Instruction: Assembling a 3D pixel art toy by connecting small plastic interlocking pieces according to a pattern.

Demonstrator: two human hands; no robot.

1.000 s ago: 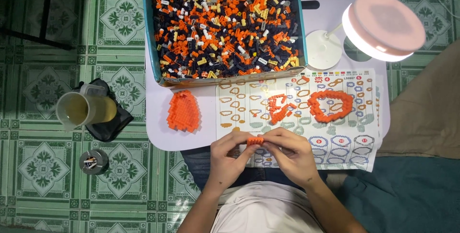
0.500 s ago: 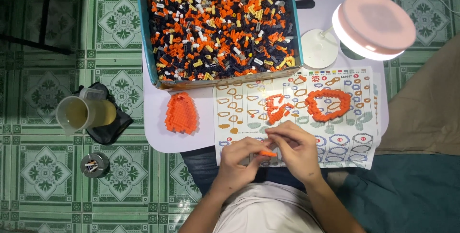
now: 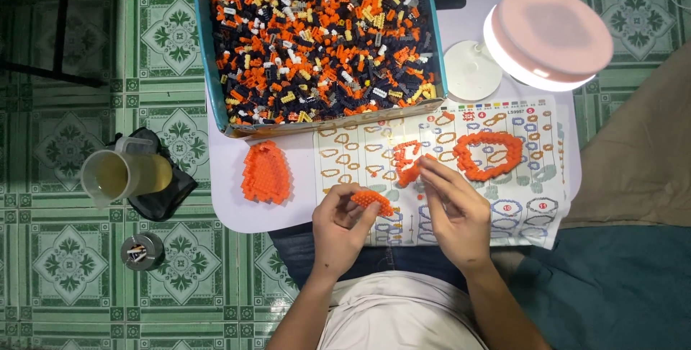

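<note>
From the head camera, a big blue box [image 3: 209,69] sits far in front of both hands. It is full of tiny bricks [image 3: 324,33] in orange, dark blue, yellow and white.

The left hand [image 3: 338,224] pinches a small orange brick strip [image 3: 373,200] between thumb and fingers. The strip is held just above the near edge of the white table [image 3: 230,206]. Its long side runs from left to right and tips down a little toward the right hand. The right hand [image 3: 455,209] is just beside it, not touching it. Its fingers are half bent, and the fingertips [image 3: 426,165] reach up to a little pile of orange bricks [image 3: 407,163] on the paper. I cannot tell if they pinch a brick there.

Both hands are over a picture sheet [image 3: 360,141] with many small shapes on it. To the left of the left hand lies a flat orange brick plate [image 3: 266,172]. Past the right hand lies an orange brick ring [image 3: 489,154]. Farther out on that side stands a round pink lamp [image 3: 551,37] on a white base [image 3: 471,69].

On the green tiled floor [image 3: 57,141], well to the left of the left hand, a clear jug [image 3: 119,175] with yellow drink stands on a black cloth [image 3: 169,191]. A small round tin [image 3: 142,251] is near it.
</note>
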